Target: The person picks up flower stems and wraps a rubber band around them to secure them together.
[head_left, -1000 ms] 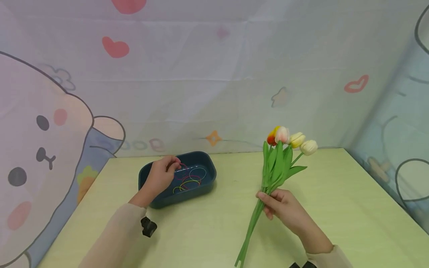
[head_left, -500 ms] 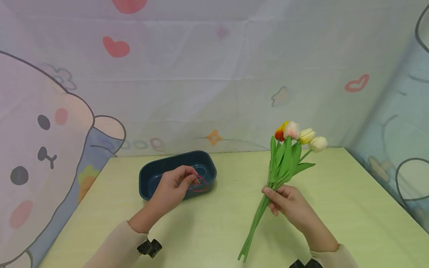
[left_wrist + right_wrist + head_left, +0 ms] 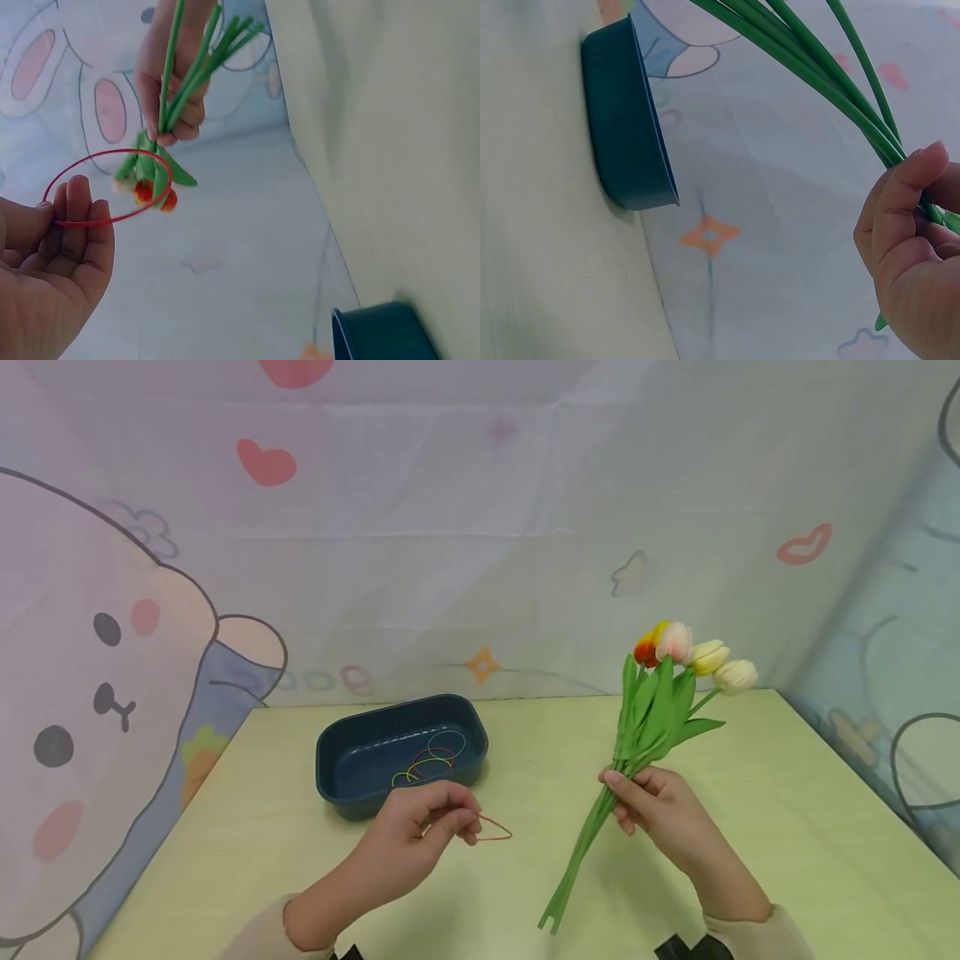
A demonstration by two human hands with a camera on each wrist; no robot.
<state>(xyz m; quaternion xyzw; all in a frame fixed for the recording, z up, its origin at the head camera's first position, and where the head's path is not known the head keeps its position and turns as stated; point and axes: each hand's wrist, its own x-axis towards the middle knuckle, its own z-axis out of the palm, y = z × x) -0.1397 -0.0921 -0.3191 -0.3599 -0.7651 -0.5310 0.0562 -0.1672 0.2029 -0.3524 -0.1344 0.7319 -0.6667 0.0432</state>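
My left hand (image 3: 420,831) pinches a red rubber band (image 3: 497,837) between thumb and fingers, in front of the dark blue box. The left wrist view shows the red rubber band (image 3: 112,152) as a wide loop beyond the fingertips. My right hand (image 3: 667,818) grips several artificial tulips (image 3: 648,718) by their green stems, just below the leaves. Their blooms, in red-yellow, pink, yellow and cream, point up and away. In the right wrist view the fingers of the right hand (image 3: 915,240) curl round the stems (image 3: 832,82). The band and the tulips are apart.
A dark blue box (image 3: 360,797) stands at the back left of the pale green table (image 3: 262,827). Several thin coloured bands (image 3: 431,760) lie inside it. A printed cloth (image 3: 450,527) hangs behind the table's back edge.
My left hand has lifted out of the box with the red rubber band and come toward me and to the right. My right hand has shifted slightly right and up with the tulips.
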